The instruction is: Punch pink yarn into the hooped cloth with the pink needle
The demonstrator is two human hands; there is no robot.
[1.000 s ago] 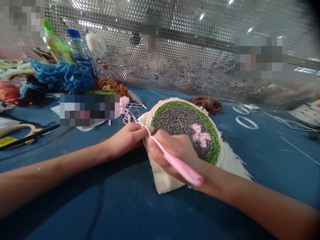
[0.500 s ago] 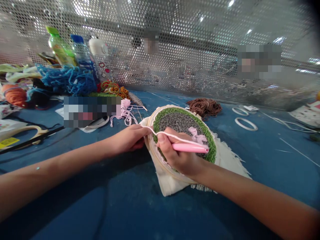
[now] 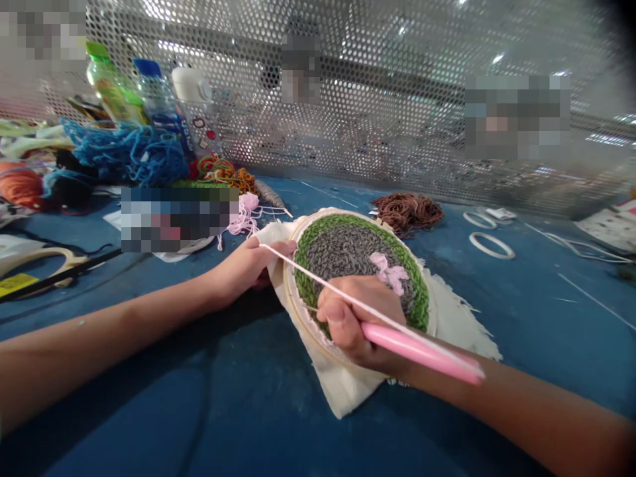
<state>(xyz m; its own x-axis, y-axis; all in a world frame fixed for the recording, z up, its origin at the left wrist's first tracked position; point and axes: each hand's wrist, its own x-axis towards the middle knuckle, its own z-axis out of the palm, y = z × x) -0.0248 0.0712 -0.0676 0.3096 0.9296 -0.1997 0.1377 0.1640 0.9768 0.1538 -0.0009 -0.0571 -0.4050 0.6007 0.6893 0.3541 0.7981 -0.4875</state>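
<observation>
The left hand [image 3: 246, 271] gripped the rim of the wooden embroidery hoop [image 3: 292, 306], which seemed light and stiff, on the blue worktop [image 3: 318, 424]; the right hand [image 3: 358, 324] closed around the pink punch needle [image 3: 422, 352], best held by its handle.

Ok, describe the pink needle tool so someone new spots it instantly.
On the blue table, find the wooden embroidery hoop. Over it, the right hand holds a pink punch needle, the only long pink tool, trailing pale yarn.
</observation>
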